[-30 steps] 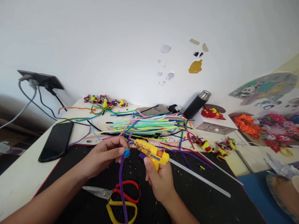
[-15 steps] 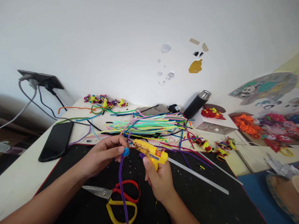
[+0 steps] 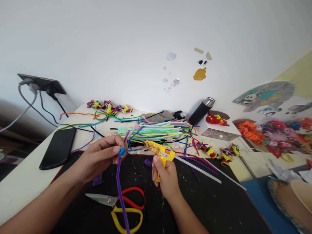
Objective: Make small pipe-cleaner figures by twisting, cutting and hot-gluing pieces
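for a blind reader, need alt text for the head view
The left hand pinches a purple pipe cleaner with a blue piece; the right hand holds a yellow glue gun beside it, above scissors.

- The purple pipe cleaner [image 3: 120, 191] runs off the near edge, so its lower end is out of sight; its top passes behind the left hand's fingers [image 3: 114, 150].
- The glue gun [image 3: 159, 152] has its grip wrapped by the right hand [image 3: 165, 177], so grip and trigger are mostly covered.
- The label on the glue gun's side is too small to read.
- The straw hat [image 3: 296, 201] at the near right is cut by the corner.
- The small figures [image 3: 108, 105] at the tabletop's far edge are too small to make out.
- The cables [image 3: 24, 107] from the wall socket [image 3: 40, 83] leave the left edge.
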`<state>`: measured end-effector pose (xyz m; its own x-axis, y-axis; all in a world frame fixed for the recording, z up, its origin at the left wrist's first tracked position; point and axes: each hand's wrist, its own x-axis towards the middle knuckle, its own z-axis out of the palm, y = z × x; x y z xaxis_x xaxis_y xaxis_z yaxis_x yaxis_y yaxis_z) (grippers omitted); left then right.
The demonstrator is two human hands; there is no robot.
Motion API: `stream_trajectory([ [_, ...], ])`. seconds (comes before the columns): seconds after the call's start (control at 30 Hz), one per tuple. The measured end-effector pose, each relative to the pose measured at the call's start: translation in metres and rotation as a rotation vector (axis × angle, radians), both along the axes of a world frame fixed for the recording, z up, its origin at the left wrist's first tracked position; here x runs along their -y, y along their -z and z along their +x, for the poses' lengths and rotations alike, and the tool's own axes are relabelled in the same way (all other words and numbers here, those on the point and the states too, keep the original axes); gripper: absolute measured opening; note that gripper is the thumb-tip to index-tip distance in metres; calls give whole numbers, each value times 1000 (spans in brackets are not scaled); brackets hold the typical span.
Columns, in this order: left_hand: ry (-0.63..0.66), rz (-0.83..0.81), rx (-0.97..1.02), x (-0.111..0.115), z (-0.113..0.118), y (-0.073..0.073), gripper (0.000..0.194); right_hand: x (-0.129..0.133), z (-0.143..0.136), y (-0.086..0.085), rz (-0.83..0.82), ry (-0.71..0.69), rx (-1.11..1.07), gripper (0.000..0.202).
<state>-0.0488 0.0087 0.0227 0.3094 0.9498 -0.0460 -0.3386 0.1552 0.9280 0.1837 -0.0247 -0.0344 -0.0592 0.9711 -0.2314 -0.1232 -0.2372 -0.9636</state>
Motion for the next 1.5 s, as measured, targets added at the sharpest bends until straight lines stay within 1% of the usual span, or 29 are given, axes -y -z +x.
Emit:
stream_trajectory([
  [0.1,10,13,-3,1,0,0,35,-1,-1,8,8,-15,-150,61],
  [0.2,11,21,-1,2,1,-1,36,6,2,15,-17,-51,-216,56],
  [0.4,20,9,27,4,4,-1,37,34,25,22,-164,-83,-175,62],
  [0.6,49,19,29,8,10,-2,35,53,46,21,-265,-102,-130,71],
  [0.73,79,46,29,11,15,-3,34,54,49,18,-306,-133,-78,75],
  [0.97,106,45,29,11,19,-3,35,45,47,16,-400,-254,-64,81],
  [1.07,111,30,21,9,18,-1,35,43,51,17,-410,-328,19,81],
  [1.17,109,13,13,6,16,3,37,43,60,18,-383,-374,252,77],
  [1.27,104,4,16,4,14,6,37,44,73,13,-305,-367,472,67],
  [1.33,108,6,17,5,14,7,36,44,79,5,-163,-328,637,62],
  [1.4,106,7,12,5,14,7,35,44,82,-4,72,-222,804,50],
  [1.43,101,6,10,6,15,7,34,45,82,-9,143,-183,857,45],
  [1.5,84,1,11,6,18,7,34,44,75,-17,199,-142,879,40],
])
